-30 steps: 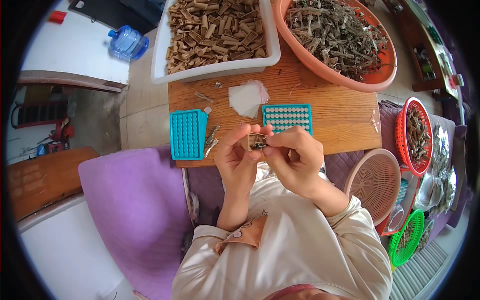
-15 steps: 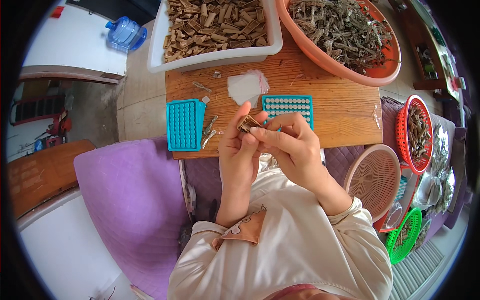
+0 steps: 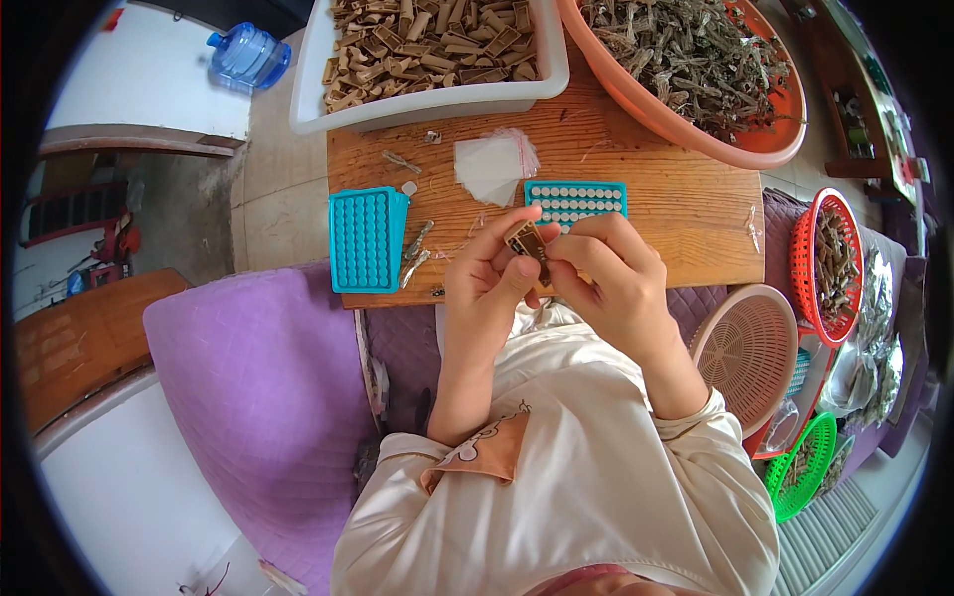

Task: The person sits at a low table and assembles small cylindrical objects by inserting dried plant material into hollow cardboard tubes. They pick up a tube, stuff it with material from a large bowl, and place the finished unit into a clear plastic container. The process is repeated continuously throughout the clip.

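Clamping the case [image 3: 526,241] is my left hand [image 3: 485,276]; my right hand [image 3: 618,274] is touching it (whether pinching, I can't tell); beyond the case, a tray [image 3: 623,205] is lying.

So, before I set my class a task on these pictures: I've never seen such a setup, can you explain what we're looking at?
No machine here: it is a person using two bare hands. The view comes from a wide fisheye camera on the head, looking down, so straight edges bend.

The left hand holds a small brown piece. The right hand's fingers are right up at it; whether they pinch something smaller, I cannot tell.

On the wooden table are a white tub of brown pieces, an orange basin of tangled grey-brown material, thin see-through bags, a teal tray with rows of pale discs, and, further left, stacked teal trays with round shapes.
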`<state>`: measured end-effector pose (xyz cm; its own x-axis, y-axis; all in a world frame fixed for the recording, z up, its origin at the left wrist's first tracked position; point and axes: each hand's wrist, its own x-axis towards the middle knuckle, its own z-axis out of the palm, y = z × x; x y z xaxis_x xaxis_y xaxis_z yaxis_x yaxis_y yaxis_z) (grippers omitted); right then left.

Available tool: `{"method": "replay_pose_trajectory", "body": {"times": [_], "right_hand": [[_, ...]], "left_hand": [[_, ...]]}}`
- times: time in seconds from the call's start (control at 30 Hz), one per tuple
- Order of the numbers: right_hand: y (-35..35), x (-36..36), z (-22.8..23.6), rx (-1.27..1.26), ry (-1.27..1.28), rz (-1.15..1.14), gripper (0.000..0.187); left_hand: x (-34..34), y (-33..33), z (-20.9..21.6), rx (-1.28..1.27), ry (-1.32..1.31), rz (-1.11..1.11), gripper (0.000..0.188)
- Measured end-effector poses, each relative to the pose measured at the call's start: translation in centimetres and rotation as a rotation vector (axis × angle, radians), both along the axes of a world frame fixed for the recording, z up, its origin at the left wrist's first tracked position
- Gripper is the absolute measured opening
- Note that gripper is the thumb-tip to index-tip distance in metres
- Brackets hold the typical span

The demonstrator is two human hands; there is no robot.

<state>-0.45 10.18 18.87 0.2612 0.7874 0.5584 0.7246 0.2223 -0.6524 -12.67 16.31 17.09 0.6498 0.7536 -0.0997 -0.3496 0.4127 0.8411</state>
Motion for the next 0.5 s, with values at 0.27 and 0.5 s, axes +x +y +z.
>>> {"method": "replay_pose_trajectory", "body": {"times": [0.27,0.5], "right_hand": [[-0.3,1.2,0.7,-0.096,-0.199,0.084,0.017],[-0.9,0.4,0.3,-0.113,0.208,0.001,0.020]], "left_hand": [[-0.3,0.7,0.0,0.016,0.112,-0.164,0.038],[0.4,0.1,0.2,-0.090,0.021,0.006,0.031]]}}
